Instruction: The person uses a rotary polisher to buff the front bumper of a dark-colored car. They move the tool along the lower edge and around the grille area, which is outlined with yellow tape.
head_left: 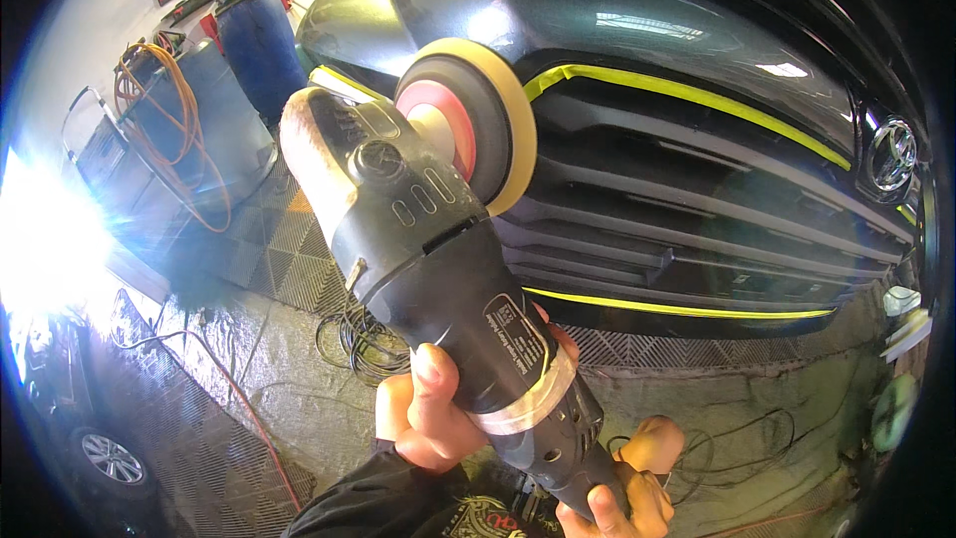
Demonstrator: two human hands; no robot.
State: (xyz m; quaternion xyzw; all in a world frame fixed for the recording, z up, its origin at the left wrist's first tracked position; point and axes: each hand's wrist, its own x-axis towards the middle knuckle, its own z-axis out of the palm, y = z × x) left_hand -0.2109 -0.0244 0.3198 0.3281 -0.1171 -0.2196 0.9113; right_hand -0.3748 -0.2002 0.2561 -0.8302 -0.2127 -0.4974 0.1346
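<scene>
A black car polisher [398, 239] spans the middle of the view, tilted up and to the left. Its round yellow pad [518, 130] on a black and red backing plate faces the dark car bumper [428, 15]; I cannot tell whether they touch. My left hand [435, 413] is wrapped round the polisher's body, beside a strip of pale tape. Lower down, my right hand [637, 488] grips the tail end, its fingers partly behind it. Yellow-green masking tape [697, 105] edges the black grille [687, 199] to the right of the pad.
Blue barrels [259, 45] and a grey bin [189, 120] draped with an orange hose [184, 105] stand at the upper left. A bright lamp [45, 239] shines at the far left. Black cable [363, 344] lies coiled on the floor. Another car's wheel [112, 453] shows at lower left.
</scene>
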